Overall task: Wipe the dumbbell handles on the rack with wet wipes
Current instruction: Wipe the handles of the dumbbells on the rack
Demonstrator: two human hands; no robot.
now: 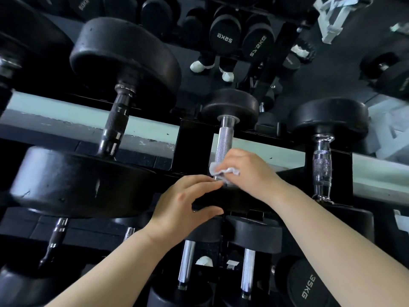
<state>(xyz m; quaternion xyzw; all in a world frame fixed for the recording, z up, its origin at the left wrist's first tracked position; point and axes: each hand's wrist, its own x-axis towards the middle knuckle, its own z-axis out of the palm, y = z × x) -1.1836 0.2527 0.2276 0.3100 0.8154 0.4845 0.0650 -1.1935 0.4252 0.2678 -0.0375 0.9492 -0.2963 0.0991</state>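
The fingers of the right hand [247,171] are curled around a crumpled white wet wipe [218,171], pinching it against the near end of a silver knurled dumbbell handle [222,142]. The wipe wraps the left side of the bar, just above where it meets the near black rubber head [232,202]. The left hand [183,204] clasps that head in a C shape, with its fingers laid over the top edge, fingertips almost touching the wipe, and the thumb stretched along the near face.

This handle runs away from the person to a far round black head [230,105], and the dumbbell lies across a black metal rack [192,140]. To the left sits a much larger black dumbbell [77,182] with a dark steel handle [114,127]. To the right is another dumbbell with a shiny chrome handle [322,167]. On the lower tier, near the forearms, two plain silver handles [187,262] stand side by side, and a black head marked 35KG [307,284] sits at the near right. Beyond the rack, a mirror reflects more dumbbells and a pair of white shoes [201,65].
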